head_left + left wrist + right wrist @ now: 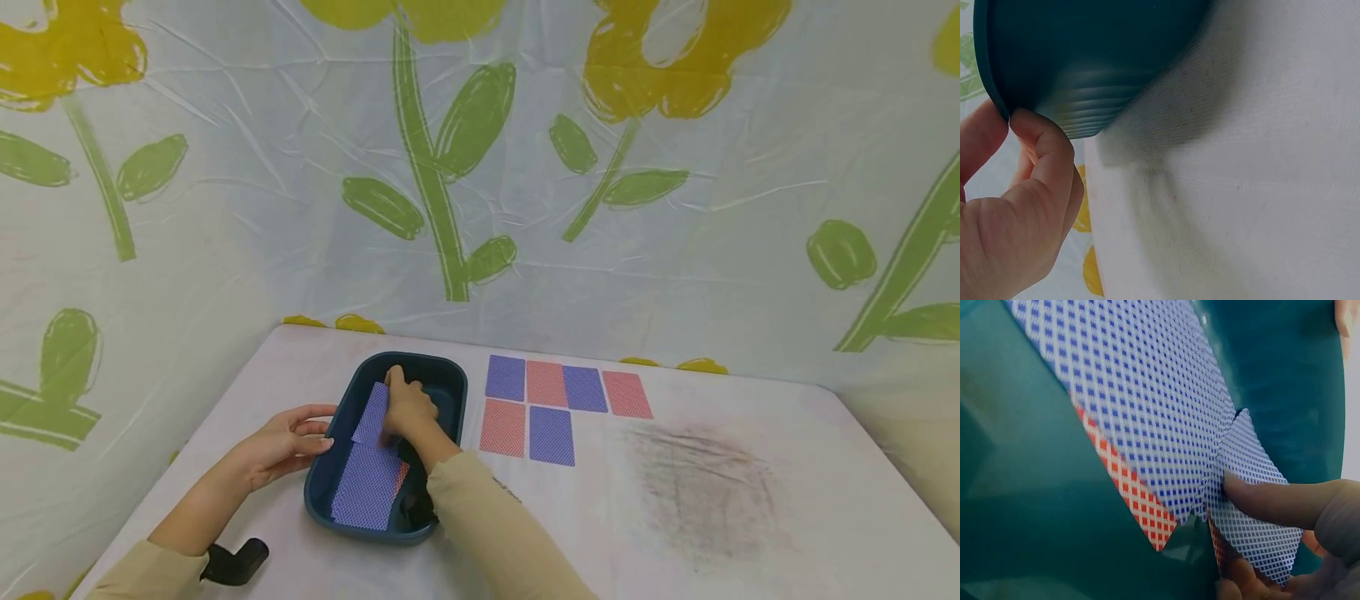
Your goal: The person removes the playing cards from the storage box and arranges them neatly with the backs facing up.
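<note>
A dark teal plastic basin (315, 492) stands on the table with playing cards inside. Several blue-backed cards (365, 487) lie there, and a red-backed card (1138, 503) peeks out beneath them. My right hand (411, 408) reaches into the basin. Its thumb lies on top of a blue-backed playing card (1250, 512) and its fingers are underneath, pinching it; a reddish edge shows below. At the basin's left side, my left hand (281, 446) holds the rim, thumb and fingertips at the edge (999, 106).
Right of the basin, blue-backed (552, 435) and red-backed cards (502, 427) lie face down in two rows. A dark smudge (701, 492) marks the white tabletop farther right. A flower-printed cloth (300, 233) hangs behind the table.
</note>
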The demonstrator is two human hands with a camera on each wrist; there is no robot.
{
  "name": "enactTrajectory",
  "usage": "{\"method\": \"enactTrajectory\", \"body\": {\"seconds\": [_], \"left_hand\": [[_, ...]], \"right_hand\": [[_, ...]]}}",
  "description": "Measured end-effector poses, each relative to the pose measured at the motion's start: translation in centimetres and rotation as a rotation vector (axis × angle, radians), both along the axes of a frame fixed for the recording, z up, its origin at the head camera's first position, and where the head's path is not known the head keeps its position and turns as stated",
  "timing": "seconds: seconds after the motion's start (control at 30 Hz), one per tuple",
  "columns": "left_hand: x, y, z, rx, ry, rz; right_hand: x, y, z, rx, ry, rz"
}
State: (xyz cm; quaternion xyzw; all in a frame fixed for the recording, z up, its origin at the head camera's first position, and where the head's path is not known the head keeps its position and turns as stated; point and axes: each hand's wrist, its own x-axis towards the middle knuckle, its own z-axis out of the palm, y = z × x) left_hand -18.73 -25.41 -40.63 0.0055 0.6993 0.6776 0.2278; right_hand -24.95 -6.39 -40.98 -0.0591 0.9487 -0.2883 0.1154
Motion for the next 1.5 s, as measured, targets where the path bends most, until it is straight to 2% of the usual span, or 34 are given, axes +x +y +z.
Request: {"method": "enactTrajectory", "body": {"seconds": [0.1,0.2,0.33,0.47,0.87,1.5], "left_hand": [[0.0,0.1,0.0,-0.002,-0.006,0.001],[0.0,0.3,0.1,-0.011,-0.003,-0.003],[0.0,0.3,0.1,-0.018,-0.007,0.008],[0.1,0.3,0.1,-0.012,-0.01,0.013],[0.2,0.3,0.1,-0.008,0.008,0.0],[0.3,0.5,0.2,-0.015,0.013,0.005]], "right_hand": [[0.0,0.2,0.1,-0.1,-0.012,-0.003],[0.1,0.5,0.3,-0.244,-0.042,-0.016],[0.1,0.7,0.8,-0.451,-0.152,-0.048],[0.0,0.8,1.2,-0.568,-0.241,-0.091],[-0.1,1.8,2.7,-0.735,-0.29,-0.122],[0.4,4.9,4.9,-0.881,-0.38,-0.05]]}}
